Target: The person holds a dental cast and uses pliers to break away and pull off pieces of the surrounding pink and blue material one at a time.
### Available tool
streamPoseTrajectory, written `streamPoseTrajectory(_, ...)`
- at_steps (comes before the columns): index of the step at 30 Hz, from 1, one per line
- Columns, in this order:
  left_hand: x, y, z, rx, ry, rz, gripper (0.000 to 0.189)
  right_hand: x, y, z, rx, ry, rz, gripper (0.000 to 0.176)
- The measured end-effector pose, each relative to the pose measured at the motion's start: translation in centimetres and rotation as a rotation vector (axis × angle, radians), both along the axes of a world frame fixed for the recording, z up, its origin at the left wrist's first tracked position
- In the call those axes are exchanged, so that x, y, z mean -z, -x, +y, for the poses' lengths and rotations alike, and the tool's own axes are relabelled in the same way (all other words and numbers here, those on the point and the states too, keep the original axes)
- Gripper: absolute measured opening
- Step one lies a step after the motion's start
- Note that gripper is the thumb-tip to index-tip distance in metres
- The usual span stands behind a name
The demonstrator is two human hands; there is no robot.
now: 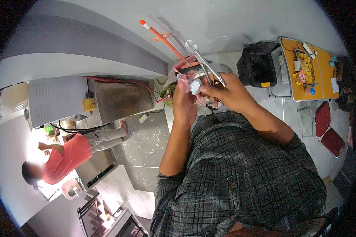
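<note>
My left hand (pixel 183 103) is closed round crumpled pink plastic (pixel 183 82), near the upper middle of the head view. Beside it, my right hand (pixel 230 94) holds metal tongs (pixel 204 62), whose arms slant up and to the left. The right thumb and fingers also press on a crumpled pale blue-white piece (pixel 195 86) between the two hands. More pinkish plastic hangs below the fingers. Just beyond the hands, an orange-red handle (pixel 166 41) rises from a pink dustpan or bin (pixel 189 62), partly hidden.
A black bin (pixel 260 65) stands right of the hands, next to an orange table (pixel 326 67) with a tray of yellow items (pixel 305 65). Red chairs (pixel 322 118) are at the right. At left, a person in a red shirt (pixel 73 156) stands beside metal counters (pixel 124 102).
</note>
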State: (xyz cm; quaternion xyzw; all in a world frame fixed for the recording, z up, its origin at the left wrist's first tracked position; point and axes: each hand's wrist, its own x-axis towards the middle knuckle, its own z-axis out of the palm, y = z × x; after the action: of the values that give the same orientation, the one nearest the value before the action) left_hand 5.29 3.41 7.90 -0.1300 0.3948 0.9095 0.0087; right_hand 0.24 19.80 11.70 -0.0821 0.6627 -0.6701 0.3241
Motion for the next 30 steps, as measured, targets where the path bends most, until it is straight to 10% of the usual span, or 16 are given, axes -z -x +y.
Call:
streamPoseTrajectory(9, 1.4, 0.3, -4.0, -0.051, 0.044, -0.118, 0.053, -1.6, -0.5, 4.9, -0.335, -0.11, 0.093, 0.066)
streamPoseTrajectory(20, -0.2, 0.7, -4.2, -0.03, 0.442, 0.09, 0.039, -0.2, -1.3, 4.9, -0.56, -0.107, 0.09, 0.063)
streamPoseTrajectory(30, 1.7, 0.9, -4.6, -0.127, 0.533, 0.042, 0.014, 1.2, -0.9, 4.7, -0.369, 0.003, -0.649, 0.054)
